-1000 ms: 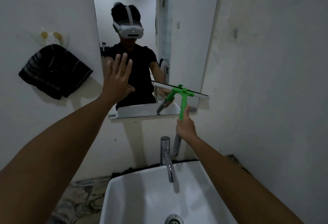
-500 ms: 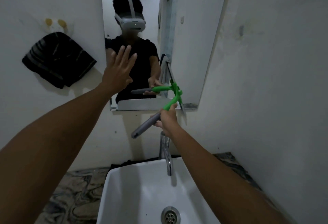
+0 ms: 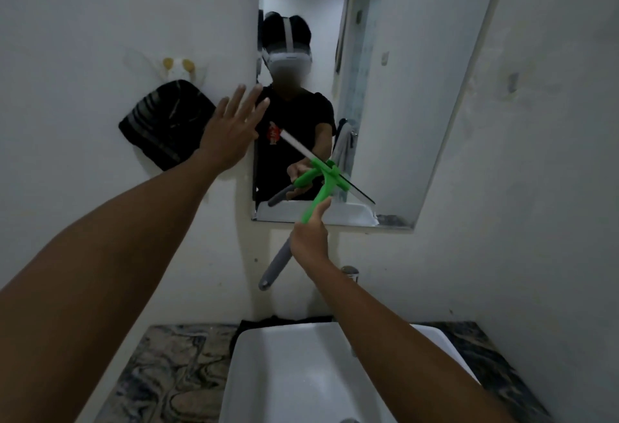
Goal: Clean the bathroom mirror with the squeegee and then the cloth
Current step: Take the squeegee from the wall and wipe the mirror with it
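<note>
My right hand [image 3: 306,241] grips the squeegee [image 3: 321,188] by its handle in front of the bathroom mirror [image 3: 402,104], fingers curled round the shaft where the green upper part meets the grey lower grip. The grey end sticks out below and to the left of my fist, pointing down toward the sink [image 3: 301,372]. The green neck rises from my hand to the crosspiece, and the blade runs on a slant, its white end high at the left and its dark end low at the right, across the lower part of the glass. Whether the blade edge is touching the mirror I cannot tell.

My left hand [image 3: 231,131] is raised with fingers straight and spread, holding nothing, at the mirror's left edge; the palm faces the wall and the fingertips overlap the frame line. Whether it presses on the wall or hovers just off it is unclear.

A dark striped cloth [image 3: 164,127] hangs from a wall hook [image 3: 177,65] to the left of the mirror, just beside my left hand and apart from it. Below, the white sink sits on a marbled surface [image 3: 160,379], and the top of a chrome tap [image 3: 350,271] shows just past my right forearm. The mirror reflects a person in a black shirt wearing a white headset.
</note>
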